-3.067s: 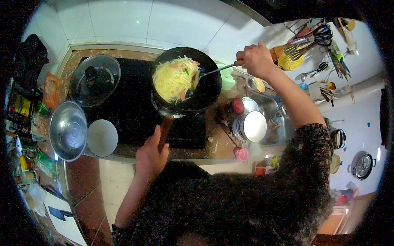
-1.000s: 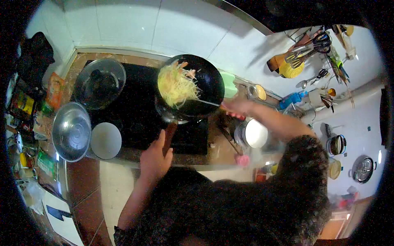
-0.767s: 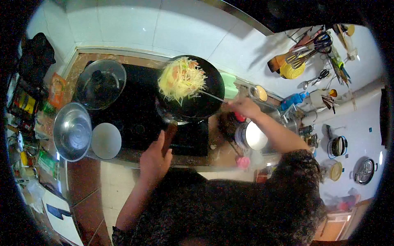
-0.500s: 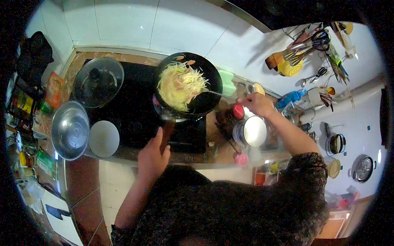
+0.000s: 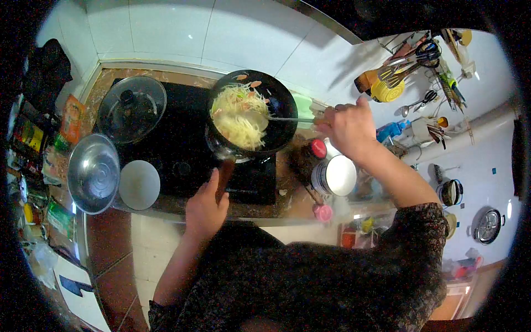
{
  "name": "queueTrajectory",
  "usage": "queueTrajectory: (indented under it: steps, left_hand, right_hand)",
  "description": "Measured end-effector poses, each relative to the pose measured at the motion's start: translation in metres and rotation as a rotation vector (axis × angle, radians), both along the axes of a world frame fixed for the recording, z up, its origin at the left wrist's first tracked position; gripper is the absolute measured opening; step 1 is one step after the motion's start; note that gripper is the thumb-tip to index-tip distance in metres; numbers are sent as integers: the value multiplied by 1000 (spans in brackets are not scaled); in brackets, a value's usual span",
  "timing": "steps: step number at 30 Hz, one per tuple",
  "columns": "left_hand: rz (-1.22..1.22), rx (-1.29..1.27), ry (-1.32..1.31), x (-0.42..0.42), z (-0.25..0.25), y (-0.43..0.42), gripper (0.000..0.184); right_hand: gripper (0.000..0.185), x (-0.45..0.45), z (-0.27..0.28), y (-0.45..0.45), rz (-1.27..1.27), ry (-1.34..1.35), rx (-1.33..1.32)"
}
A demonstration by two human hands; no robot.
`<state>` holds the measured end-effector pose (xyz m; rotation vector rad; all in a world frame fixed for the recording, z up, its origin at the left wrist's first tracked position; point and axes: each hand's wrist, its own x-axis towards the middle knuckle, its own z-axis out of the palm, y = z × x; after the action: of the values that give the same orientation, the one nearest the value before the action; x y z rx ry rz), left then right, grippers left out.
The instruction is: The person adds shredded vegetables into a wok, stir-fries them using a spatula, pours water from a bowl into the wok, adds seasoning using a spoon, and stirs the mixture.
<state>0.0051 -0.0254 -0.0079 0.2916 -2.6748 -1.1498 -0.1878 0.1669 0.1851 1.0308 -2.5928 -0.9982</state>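
A dark wok (image 5: 283,119) sits on the black stove, with pale shredded vegetables (image 5: 238,113) and orange slices in its left half. My left hand (image 5: 207,207) is closed around the wok's brown wooden handle (image 5: 224,178), below the wok. My right hand (image 5: 351,127), right of the wok, grips the handle end of a metal spatula (image 5: 293,119). The spatula's shaft crosses the wok's right rim, and its head lies among the shreds, partly covered by them.
Left on the stove lies a glass lid (image 5: 131,109). A metal basin (image 5: 94,174) and a white bowl (image 5: 139,185) stand at the front left. Stacked white bowls (image 5: 340,175), a red-lidded jar (image 5: 317,149) and the sink are at right. Utensils (image 5: 391,76) hang on the wall.
My right hand has swung left and back, then out to the right and slightly up with the spatula. The shreds have shifted and spread in the wok. My left hand keeps its hold on the handle.
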Motion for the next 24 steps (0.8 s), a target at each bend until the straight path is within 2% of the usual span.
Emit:
queueTrajectory:
  steps: [3, 5, 7, 12, 14, 17, 19, 20, 21, 24]
  left_hand:
    - [4, -10, -13, 0, 2, 0, 60]
    - [11, 2, -7, 0, 4, 0, 60]
    - [4, 1, -31, 0, 4, -1, 60]
    - [-10, 21, -2, 0, 1, -2, 60]
    - [-21, 50, -83, 0, 5, -3, 61]
    - [-30, 134, -202, -1, 15, -3, 64]
    - [-22, 127, -206, -2, 15, -3, 64]
    - [-30, 119, -216, -2, 15, -2, 64]
    - [-23, 118, -221, -2, 15, -2, 64]
    - [-28, 114, -235, -1, 16, -1, 65]
  right_hand:
    - [29, -7, 15, 4, 139, 166, -20]
    - [30, -12, 25, -3, 45, 135, -7]
    - [30, -23, 27, -8, -147, 27, 152]
    - [24, -58, 0, -20, -286, -68, 195]
    - [24, -77, -17, -18, -319, -103, 197]
    - [32, -103, -30, -15, -329, -135, 100]
    - [31, -109, -42, -20, -355, -72, -96]
    - [29, -112, -52, -18, -196, -55, -211]
    - [29, -115, -55, -17, -190, -61, -212]
    - [25, -104, -55, -24, 54, -57, -180]
